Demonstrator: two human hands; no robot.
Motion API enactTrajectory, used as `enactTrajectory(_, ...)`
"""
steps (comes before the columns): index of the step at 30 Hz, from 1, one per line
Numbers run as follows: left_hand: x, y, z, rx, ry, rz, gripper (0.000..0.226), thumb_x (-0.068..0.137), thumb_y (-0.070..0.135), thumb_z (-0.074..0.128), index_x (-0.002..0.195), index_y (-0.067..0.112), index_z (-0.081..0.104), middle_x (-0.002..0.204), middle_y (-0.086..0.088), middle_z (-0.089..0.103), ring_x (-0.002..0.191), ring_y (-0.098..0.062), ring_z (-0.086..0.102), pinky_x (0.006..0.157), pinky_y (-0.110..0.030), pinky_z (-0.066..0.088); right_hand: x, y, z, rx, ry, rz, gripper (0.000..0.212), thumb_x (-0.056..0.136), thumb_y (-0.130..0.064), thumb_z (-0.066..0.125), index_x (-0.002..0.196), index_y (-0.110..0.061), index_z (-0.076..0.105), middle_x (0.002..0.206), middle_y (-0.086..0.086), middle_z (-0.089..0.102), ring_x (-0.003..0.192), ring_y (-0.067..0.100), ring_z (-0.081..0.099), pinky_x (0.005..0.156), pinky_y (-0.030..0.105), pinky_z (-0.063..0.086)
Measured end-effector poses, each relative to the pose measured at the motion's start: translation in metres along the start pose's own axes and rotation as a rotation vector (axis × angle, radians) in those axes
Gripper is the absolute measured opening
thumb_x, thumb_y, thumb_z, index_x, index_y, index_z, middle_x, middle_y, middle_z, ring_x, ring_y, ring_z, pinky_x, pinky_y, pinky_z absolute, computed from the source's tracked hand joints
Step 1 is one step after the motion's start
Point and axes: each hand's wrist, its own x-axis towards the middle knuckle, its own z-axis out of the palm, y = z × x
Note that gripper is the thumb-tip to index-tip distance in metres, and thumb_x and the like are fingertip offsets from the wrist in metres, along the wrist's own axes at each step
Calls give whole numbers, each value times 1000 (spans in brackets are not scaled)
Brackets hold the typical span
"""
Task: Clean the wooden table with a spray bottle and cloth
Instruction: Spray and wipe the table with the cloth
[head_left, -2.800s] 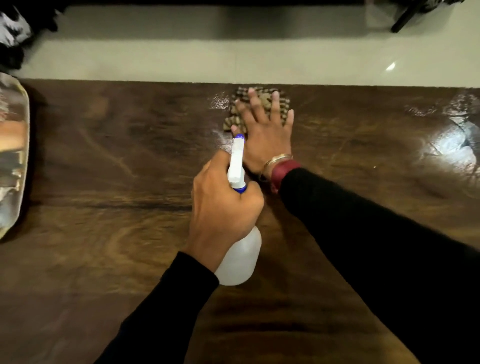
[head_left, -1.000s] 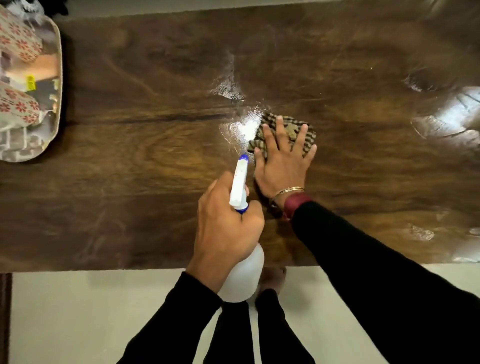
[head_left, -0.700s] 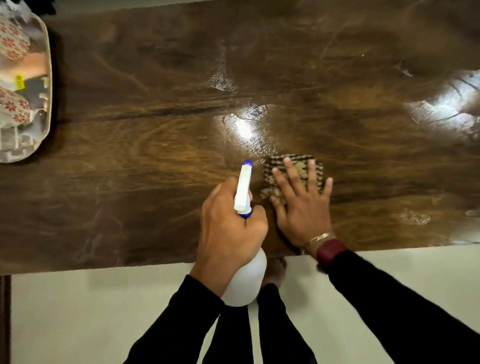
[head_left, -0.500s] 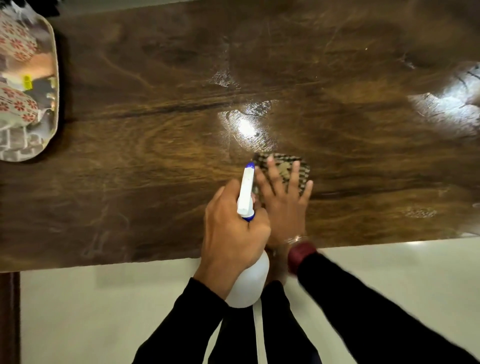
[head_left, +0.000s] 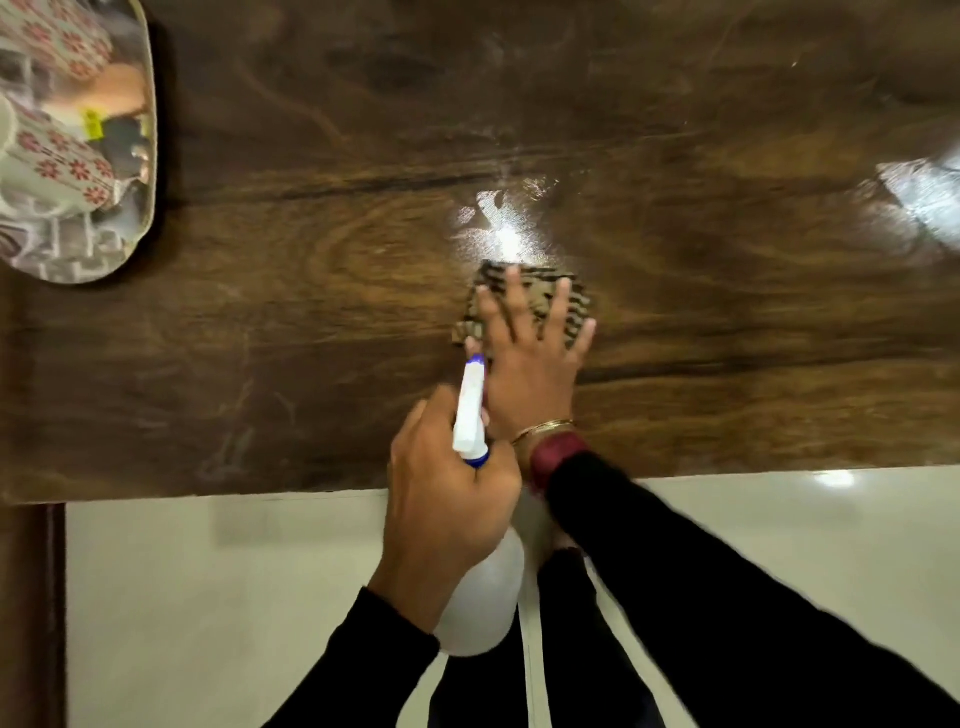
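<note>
**Wiping a wet patch on a wooden table, spray bottle held ready**

Seen from above, a person in black sleeves leans over a dark brown wooden table with swirling grain (head_left: 311, 322). Its near edge runs across the lower middle of the view, with pale floor below it.

The right hand (head_left: 530, 364) lies flat on the table with its fingers spread and released, palm pressing down on a small folded cloth with a brown and tan striped pattern (head_left: 576, 306). The cloth peeks out beyond the fingertips and sits well in from the near edge. A gold bangle and a dark red cuff circle the wrist.

The left hand (head_left: 447, 499) is clenched around the neck of a translucent white plastic spray bottle with a white nozzle and blue trim (head_left: 480, 608). The bottle hangs above the near edge, its nozzle aimed toward the cloth. Whether a finger is squeezing the trigger cannot be told.

Just beyond the cloth, a wet, glossy patch of spray (head_left: 498, 228) catches the light. At the far left edge sits an oval tray covered in clear plastic (head_left: 148, 171), holding cups with a red flower pattern.

The step in hand appears to be wiping. The next move probably calls for pushing the cloth forward through the wet patch with steady downward pressure, then spraying a dry stretch. Much of the table looks unwiped.
</note>
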Motion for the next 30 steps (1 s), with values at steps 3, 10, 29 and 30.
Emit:
enactTrajectory(3,-3,-5,-11,-25,1,1,29,80,16,67,107,28,63,83,12,62,80,-6,63,69,-13,50,-51,-22,18,-102,-59,-222,64,98,-54,48,159,-37,36,173,-5,21,156,46,22,111,77,28)
enactTrajectory(10,10,-22,-28,-23,-21,18,16,75,17,66,86,15,55,75,-1,54,67,-19,55,61,-41,53,-48,52,-15,-64,-78,-47,64,99,-53,37,161,-37,32,175,-3,11,160,43,7,116,79,14)
enactTrajectory(29,67,-26,-65,-48,-42,11,12,71,19,62,81,14,58,72,-1,57,68,-21,58,66,-41,53,-40,50,-20,22,-34,281,65,99,-53,31,161,-35,31,175,-9,6,160,42,-1,111,85,10)
enactTrajectory(30,68,-25,-65,-36,-48,15,13,71,21,62,82,14,58,75,0,58,70,-21,58,68,-41,53,-27,34,-19,25,-7,287,65,99,-53,31,161,-36,31,175,-10,7,159,43,-1,112,85,9)
